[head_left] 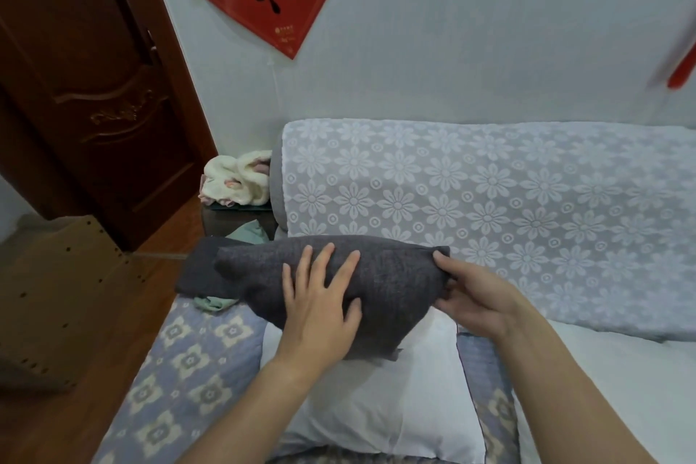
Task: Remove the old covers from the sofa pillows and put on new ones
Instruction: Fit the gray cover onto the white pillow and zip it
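A pillow in a dark grey cover is held above the sofa seat, its loose cover end drooping to the left. My left hand lies flat on its front face with fingers spread. My right hand grips the pillow's right corner, thumb on top. Under the grey pillow lies a bare white pillow on the seat. A bit of pale green cloth pokes out below the grey cover's left end.
The sofa backrest carries a white floral lace throw; the seat has a blue patterned cover. A side table with a cream towel bundle stands left of the sofa. A dark wooden door and a cardboard box are at the left.
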{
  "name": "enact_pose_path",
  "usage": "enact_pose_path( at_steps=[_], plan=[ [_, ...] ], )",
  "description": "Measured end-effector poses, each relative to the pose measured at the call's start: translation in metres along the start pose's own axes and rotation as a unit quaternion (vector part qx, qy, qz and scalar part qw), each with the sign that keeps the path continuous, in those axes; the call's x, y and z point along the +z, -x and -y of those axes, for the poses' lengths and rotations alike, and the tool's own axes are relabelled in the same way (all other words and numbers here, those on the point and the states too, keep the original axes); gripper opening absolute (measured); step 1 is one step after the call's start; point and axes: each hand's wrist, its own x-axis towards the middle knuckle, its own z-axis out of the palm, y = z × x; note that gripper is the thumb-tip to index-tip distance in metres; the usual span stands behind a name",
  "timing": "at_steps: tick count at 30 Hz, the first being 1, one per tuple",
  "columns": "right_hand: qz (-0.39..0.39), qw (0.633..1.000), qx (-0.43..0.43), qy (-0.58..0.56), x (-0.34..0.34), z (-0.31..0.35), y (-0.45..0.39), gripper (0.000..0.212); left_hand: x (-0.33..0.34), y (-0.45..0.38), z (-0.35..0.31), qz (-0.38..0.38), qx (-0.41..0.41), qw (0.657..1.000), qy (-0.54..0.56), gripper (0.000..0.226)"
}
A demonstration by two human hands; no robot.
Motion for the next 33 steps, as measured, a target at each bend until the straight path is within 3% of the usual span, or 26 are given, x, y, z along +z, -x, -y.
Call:
enact_pose_path(
  at_steps=[3, 7, 11, 14, 19, 21, 25, 28, 30, 32, 33],
  plan=[
    [0.117, 0.989, 0.029, -0.082, 0.018, -0.024, -0.002, 0.043, -0.015, -0.006, 0.011, 0.040, -0.012, 0.997, 0.064, 0.078],
    [0.161, 0.986, 0.006, -0.043, 0.061, -0.021, 0.004, 0.026, -0.047, -0.007, 0.024, 0.071, -0.030, 0.994, 0.075, 0.080],
    [0.194, 0.973, -0.120, 0.034, 0.109, 0.032, 0.031, 0.016, -0.085, -0.011, 0.007, -0.039, -0.020, 0.995, 0.086, 0.098],
    [0.241, 0.957, -0.145, 0.068, 0.145, 0.048, 0.035, 0.015, -0.104, -0.026, 0.005, -0.075, -0.069, 0.989, 0.103, 0.106],
    [0.182, 0.950, -0.090, 0.238, 0.158, -0.013, -0.024, 0.011, -0.053, -0.015, 0.045, 0.078, -0.212, 0.954, 0.196, 0.110],
    [0.184, 0.924, -0.036, 0.334, 0.141, -0.045, -0.042, 0.017, -0.027, -0.001, 0.045, 0.118, -0.264, 0.934, 0.211, 0.114],
    [0.238, 0.900, -0.023, 0.364, 0.126, -0.078, -0.044, 0.035, -0.006, 0.019, 0.032, -0.030, -0.312, 0.927, 0.205, 0.111],
    [0.287, 0.884, -0.050, 0.365, 0.123, -0.077, -0.034, 0.028, -0.012, 0.024, 0.039, -0.080, -0.306, 0.935, 0.159, 0.098],
    [0.216, 0.843, -0.176, 0.460, 0.098, -0.080, -0.038, 0.032, -0.017, 0.022, 0.048, -0.079, -0.315, 0.940, 0.110, 0.084],
    [0.135, 0.729, -0.308, 0.597, 0.056, -0.092, -0.045, 0.031, -0.019, 0.022, 0.062, -0.072, -0.330, 0.940, 0.057, 0.071],
    [0.129, 0.686, -0.304, 0.649, 0.033, -0.101, -0.047, 0.032, -0.020, 0.022, 0.070, -0.070, -0.337, 0.938, 0.037, 0.066]
  ],
)
